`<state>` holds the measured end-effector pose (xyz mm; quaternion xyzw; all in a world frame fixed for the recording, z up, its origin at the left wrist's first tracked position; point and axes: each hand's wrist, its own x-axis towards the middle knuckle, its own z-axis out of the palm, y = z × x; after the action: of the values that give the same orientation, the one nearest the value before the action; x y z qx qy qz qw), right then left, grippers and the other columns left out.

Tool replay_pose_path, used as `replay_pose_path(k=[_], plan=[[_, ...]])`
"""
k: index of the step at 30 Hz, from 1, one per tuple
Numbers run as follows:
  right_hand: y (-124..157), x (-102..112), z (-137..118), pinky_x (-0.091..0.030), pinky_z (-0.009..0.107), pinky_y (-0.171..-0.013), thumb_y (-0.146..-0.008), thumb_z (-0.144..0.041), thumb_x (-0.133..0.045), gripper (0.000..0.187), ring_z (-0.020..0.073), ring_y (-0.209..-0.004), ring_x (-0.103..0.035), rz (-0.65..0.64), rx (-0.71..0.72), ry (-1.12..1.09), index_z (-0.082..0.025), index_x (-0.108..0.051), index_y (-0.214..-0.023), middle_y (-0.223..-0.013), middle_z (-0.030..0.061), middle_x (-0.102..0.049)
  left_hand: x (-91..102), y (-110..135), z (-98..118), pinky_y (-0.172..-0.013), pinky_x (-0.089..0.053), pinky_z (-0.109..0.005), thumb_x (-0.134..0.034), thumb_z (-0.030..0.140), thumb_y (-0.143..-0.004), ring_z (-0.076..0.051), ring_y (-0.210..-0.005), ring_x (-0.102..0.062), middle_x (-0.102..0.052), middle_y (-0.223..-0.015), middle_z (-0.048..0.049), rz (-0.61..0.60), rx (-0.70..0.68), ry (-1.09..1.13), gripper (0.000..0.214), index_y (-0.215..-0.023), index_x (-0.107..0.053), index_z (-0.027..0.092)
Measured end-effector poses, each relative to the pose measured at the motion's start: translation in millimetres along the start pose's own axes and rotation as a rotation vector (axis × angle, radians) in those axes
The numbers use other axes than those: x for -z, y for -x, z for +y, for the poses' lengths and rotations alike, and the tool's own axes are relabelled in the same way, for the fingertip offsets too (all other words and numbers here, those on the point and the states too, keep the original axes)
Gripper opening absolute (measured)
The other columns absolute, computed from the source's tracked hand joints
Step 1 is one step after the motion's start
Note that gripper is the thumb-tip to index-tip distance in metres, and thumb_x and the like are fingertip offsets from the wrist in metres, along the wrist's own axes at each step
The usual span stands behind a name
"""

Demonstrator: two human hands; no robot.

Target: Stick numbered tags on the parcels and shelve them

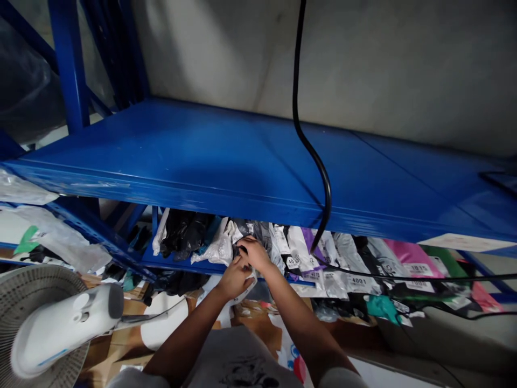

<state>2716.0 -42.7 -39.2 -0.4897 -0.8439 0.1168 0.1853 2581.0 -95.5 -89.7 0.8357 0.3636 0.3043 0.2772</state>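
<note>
Hands at front edge of lower blue steel shelf (181, 265): right hand (254, 253) seemingly pinching grey plastic parcel bag (258, 231), left hand (234, 278) curled on white bag (246, 288). Black cable (323, 178) hangs close; tugging bags could snag it or spill neighbours.

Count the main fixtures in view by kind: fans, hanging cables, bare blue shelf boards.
White electric fan: 1
Black hanging cable: 1
Bare blue metal shelf board: 1
Total: 3
Both hands, left hand and right hand, are among the plastic parcel bags.
</note>
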Motion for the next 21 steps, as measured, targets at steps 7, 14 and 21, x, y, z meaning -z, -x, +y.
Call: replay_pose_path(k=[7, 14, 21], plan=[[18, -4, 25, -0.044, 0.037, -0.087, -0.074, -0.001, -0.053, 0.044, 0.025, -0.103, -0.053, -0.023, -0.051, 0.105, -0.024, -0.068, -0.109, -0.107, 0.0059, -0.069, 2.2, 3, -12, -0.097, -0.044, -0.043, -0.059, 0.022, -0.079, -0.027, -0.103, -0.056, -0.059, -0.108, -0.0143, 0.208, 0.217, 0.15, 0.012, -0.081, -0.068, 0.015], [18, -1, 34, -0.045, 0.036, -0.089, -0.088, -0.016, -0.045, 0.027, 0.0216, -0.095, -0.06, 0.007, -0.105, -0.232, -0.022, -0.068, -0.101, -0.097, 0.0067, -0.068, -14.4, -6, -9, -0.071, -0.049, -0.031, -0.046, 0.04, -0.089, -0.02, -0.073, -0.062, -0.068, -0.076, -0.0062, 0.491, 0.452, 0.461, 0.031, -0.083, -0.067, 0.017], [22, 1, 38, -0.048, 0.029, -0.075, -0.087, -0.031, -0.053, 0.015, 0.0177, -0.08, -0.062, 0.02, -0.121, -0.296, -0.021, -0.064, -0.085, -0.08, 0.002, -0.065, -50.0, -27, -15, -0.058, -0.046, -0.027, -0.054, 0.052, -0.079, -0.016, -0.059, -0.058, -0.063, -0.061, -0.002, 0.673, 0.676, 0.719, 0.036, -0.068, -0.059, 0.017]])
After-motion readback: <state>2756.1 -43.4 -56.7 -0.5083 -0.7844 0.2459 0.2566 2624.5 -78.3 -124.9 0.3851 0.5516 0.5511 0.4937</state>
